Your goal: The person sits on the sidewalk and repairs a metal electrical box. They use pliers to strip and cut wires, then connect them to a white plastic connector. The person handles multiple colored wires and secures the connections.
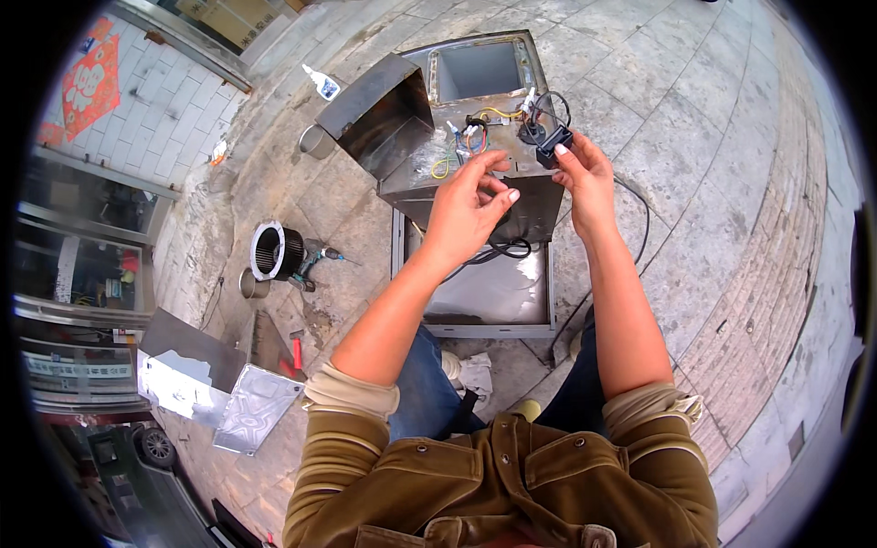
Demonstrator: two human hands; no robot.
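My right hand (589, 178) grips a small black box-shaped electrical part (551, 146), its thumb on the near face. A black cable (557, 102) loops up behind that part. Close by on the left, my left hand (468, 208) hovers over the near edge of a grey metal appliance housing (420, 187). Its fingers are curled but apart from the thumb, and I see nothing between them. Coloured wires (470, 137) with connectors lie on the housing's top, just beyond my left fingers. An open box-like metal cover (370, 100) stands at the housing's left side.
A shallow metal tray or panel (489, 301) lies between my feet and the housing. To the left are a black blower wheel (274, 251), a cordless drill (315, 260), a red-handled tool (297, 350) and sheet-metal panels (260, 406). A white bottle (322, 82) stands farther off.
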